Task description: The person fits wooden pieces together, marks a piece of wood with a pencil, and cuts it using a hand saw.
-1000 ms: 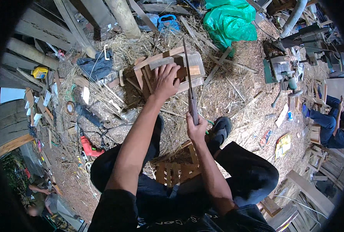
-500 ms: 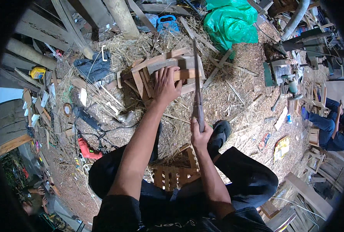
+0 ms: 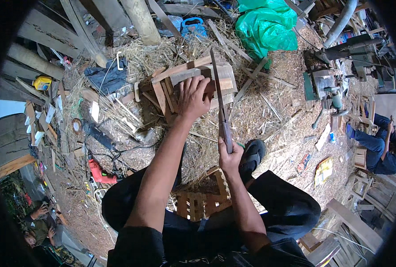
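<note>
My right hand (image 3: 231, 155) is closed round the wooden handle of a machete (image 3: 216, 84). Its long dark blade points away from me and crosses the right part of a small wood block (image 3: 226, 83). Whether the edge touches the block, I cannot tell. My left hand (image 3: 194, 98) bears down on the block's left end with bent fingers, hiding that end. The block lies on a low wooden bench (image 3: 180, 77) built of rough boards.
Left of me lie a red drill (image 3: 101, 171) and an angle grinder (image 3: 95, 133) with cords. A green plastic bag (image 3: 269, 31) sits at the far side, a green machine (image 3: 324, 86) at right. Other people (image 3: 384, 147) sit at the right and lower left. Straw and shavings litter the ground.
The machete has come toward me, and its tip has swung left. My right hand has dropped slightly nearer. The left hand stays on the wood block with little movement.
</note>
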`<state>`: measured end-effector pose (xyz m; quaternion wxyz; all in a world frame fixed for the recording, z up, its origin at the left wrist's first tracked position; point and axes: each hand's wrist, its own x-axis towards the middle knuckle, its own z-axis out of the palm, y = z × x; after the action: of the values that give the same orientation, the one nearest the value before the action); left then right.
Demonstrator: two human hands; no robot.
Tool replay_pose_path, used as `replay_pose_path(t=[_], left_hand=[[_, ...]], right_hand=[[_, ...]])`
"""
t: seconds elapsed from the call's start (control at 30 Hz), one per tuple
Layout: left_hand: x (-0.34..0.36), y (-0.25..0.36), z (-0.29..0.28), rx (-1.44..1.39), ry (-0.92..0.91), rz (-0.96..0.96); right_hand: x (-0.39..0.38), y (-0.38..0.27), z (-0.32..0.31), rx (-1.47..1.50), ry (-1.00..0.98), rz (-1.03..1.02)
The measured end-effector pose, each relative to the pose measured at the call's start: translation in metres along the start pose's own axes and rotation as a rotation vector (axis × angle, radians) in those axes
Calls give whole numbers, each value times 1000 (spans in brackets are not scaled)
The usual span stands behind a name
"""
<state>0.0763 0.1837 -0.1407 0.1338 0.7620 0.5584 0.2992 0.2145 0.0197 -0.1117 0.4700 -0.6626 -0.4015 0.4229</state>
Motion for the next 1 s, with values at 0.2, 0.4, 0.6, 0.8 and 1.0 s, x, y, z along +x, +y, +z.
replay_pose_path(t=[0.2,0.4,0.6,0.8,1.0], left_hand=[[1,1,-1,-11,-31,-23],[-1,-5,6,-15,-12,-25],[2,-1,2,-15,-64,-40],[2,-2,4,-17,-64,-29],[-2,2,3,-15,-55,-24]], right_hand=[[10,3,0,27,-50,70],[20,-11,12,-73,-24,45],[-8,4,-10,-67,-24,39],[16,-5,-6,-59,-41,53],[-32,14,-18,2,-13,80]])
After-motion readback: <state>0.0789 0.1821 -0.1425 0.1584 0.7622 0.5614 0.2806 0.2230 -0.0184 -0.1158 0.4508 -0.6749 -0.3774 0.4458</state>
